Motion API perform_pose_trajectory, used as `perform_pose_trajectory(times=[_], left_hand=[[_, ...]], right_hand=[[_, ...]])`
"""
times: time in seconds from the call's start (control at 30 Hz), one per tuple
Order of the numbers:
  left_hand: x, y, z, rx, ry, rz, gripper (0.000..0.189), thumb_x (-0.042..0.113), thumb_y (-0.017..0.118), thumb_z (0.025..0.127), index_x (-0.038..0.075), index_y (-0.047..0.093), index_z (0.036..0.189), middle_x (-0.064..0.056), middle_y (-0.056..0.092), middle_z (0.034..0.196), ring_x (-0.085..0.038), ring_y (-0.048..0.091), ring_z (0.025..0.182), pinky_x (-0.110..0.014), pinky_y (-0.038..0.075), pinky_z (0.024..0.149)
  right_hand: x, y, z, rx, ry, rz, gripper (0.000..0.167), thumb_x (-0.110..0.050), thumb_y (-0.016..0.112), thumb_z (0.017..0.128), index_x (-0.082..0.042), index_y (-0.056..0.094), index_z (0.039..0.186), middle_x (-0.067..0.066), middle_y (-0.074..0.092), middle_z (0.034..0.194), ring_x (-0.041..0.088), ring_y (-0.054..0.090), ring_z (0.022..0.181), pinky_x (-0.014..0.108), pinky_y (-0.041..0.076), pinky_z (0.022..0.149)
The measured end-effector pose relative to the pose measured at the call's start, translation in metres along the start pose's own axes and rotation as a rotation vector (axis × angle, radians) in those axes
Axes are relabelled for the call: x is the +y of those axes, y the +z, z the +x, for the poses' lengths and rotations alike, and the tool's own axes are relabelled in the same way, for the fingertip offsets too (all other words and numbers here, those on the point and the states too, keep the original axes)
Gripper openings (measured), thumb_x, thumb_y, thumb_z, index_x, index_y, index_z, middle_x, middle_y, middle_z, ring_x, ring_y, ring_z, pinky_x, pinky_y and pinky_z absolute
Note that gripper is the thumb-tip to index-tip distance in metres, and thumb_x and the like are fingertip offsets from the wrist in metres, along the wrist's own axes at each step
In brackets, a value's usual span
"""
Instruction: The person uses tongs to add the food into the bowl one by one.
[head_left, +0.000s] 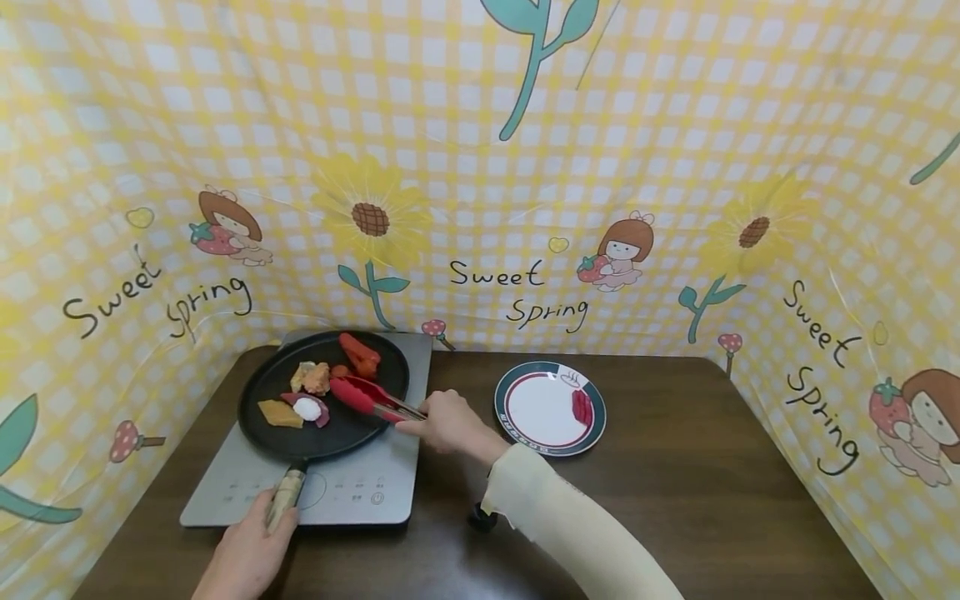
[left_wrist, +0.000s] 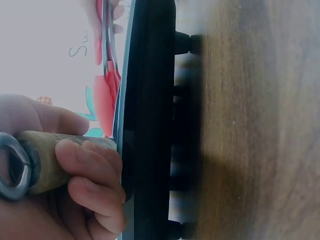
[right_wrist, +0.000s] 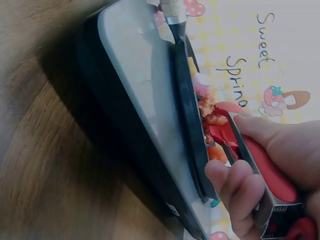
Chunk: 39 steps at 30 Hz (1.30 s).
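Note:
In the head view, my left hand (head_left: 251, 546) grips the wooden handle (head_left: 287, 498) of a black frying pan (head_left: 348, 442); its fingers curl round that handle (left_wrist: 47, 165) in the left wrist view. My right hand (head_left: 450, 421) holds red-tipped metal tongs (head_left: 360, 393), their heads low over the pan's right half. In the right wrist view the tongs (right_wrist: 272, 182) reach browned food pieces (right_wrist: 212, 117); whether they pinch one, I cannot tell. Also in the pan lie orange-red pieces (head_left: 362, 354), a flat yellow piece (head_left: 281, 414) and a purple-edged piece with a white top (head_left: 307, 408).
Under the pan is a silver induction cooktop (head_left: 390, 492) on a dark wooden table (head_left: 675, 475). A green-rimmed white plate (head_left: 540, 417) with red strips (head_left: 582, 407) stands to its right. Close to the right sleeve is a small black object (head_left: 482, 518). Yellow checked cloth (head_left: 480, 192) surrounds the table.

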<state>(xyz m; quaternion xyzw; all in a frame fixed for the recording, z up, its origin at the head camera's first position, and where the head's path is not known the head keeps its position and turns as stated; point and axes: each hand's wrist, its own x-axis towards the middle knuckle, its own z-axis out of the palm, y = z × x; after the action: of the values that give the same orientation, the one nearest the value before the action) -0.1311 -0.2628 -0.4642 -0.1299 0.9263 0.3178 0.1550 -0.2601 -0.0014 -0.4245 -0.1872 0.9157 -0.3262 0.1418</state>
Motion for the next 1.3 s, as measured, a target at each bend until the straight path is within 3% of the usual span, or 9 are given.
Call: perform_pose_trajectory(times=[0.2,0.43,0.67,0.97,1.3], left_hand=[[0.0,0.0,0.0,0.019,0.028,0.01,0.073,0.045,0.039,0.096,-0.014,0.024,0.136,-0.039,0.048,0.116,-0.034,0.055,0.086,-0.046,0.044,0.07],[0.0,0.001,-0.002,0.045,0.066,0.024,0.069,0.042,0.04,0.096,-0.014,0.027,0.134,-0.034,0.054,0.103,-0.031,0.055,0.078,-0.045,0.044,0.066],[0.0,0.001,-0.002,0.028,0.045,0.018,0.07,0.044,0.039,0.096,-0.015,0.026,0.133,-0.034,0.053,0.103,-0.031,0.054,0.078,-0.044,0.043,0.066],[0.0,0.0,-0.002,0.026,0.036,0.018,0.07,0.043,0.039,0.096,-0.015,0.026,0.133,-0.035,0.053,0.105,-0.031,0.054,0.078,-0.044,0.043,0.066],[-0.001,0.002,-0.001,0.022,0.016,-0.002,0.07,0.043,0.041,0.096,-0.014,0.026,0.134,-0.029,0.054,0.099,-0.028,0.05,0.072,-0.038,0.04,0.06]], right_hand=[[-0.008,0.004,0.005,0.063,-0.033,-0.097,0.042,-0.049,0.065,0.085,-0.01,0.067,0.068,-0.002,0.041,0.046,0.012,0.038,0.038,0.023,0.028,0.037],[-0.016,0.006,0.009,0.118,-0.068,-0.161,0.049,-0.049,0.064,0.086,-0.012,0.054,0.055,-0.004,0.038,0.044,0.009,0.038,0.037,0.021,0.028,0.037],[-0.022,0.008,0.014,0.13,-0.09,-0.199,0.046,-0.048,0.064,0.086,-0.012,0.055,0.058,-0.004,0.041,0.047,0.008,0.04,0.038,0.021,0.031,0.038],[-0.023,0.009,0.02,0.144,-0.057,-0.222,0.048,-0.052,0.063,0.085,-0.012,0.057,0.06,-0.003,0.044,0.049,0.01,0.042,0.04,0.022,0.032,0.038],[-0.023,0.008,0.021,0.152,-0.055,-0.23,0.046,-0.051,0.065,0.084,-0.012,0.058,0.061,-0.002,0.045,0.049,0.01,0.043,0.039,0.022,0.032,0.038]])
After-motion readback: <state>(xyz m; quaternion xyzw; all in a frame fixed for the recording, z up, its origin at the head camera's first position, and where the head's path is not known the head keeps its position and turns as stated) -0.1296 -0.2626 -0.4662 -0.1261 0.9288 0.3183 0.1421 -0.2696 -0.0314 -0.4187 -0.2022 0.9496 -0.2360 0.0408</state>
